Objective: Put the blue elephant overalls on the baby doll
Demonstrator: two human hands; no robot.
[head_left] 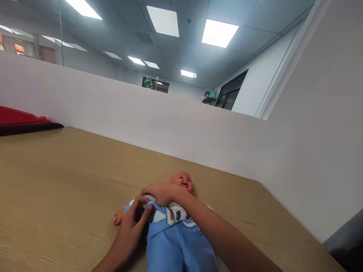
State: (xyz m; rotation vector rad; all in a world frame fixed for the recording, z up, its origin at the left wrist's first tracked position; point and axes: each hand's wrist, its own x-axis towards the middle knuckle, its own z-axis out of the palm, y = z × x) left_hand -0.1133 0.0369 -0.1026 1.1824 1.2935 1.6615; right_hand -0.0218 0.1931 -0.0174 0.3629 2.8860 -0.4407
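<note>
A baby doll [181,179] lies on its back on the wooden tabletop, its head away from me. It wears light blue trousers [170,245] and a white top with blue trim [178,214], printed with small figures. My left hand [133,219] is beside the doll's chest, with thumb and fingers pinched on the blue-edged cloth of the top. Across the chest reaches my right hand [160,192], fingers bent down over the shoulder and the cloth there; its fingertips are partly hidden. One doll hand [117,219] sticks out to the left, while my right forearm covers part of the other side.
The wooden table [70,181] has a thin seam across it. Low white partitions [159,121] border its far and right sides. A red item with a black edge [25,121] rests at the far left. Beyond are ceiling lights and a dark window [232,90].
</note>
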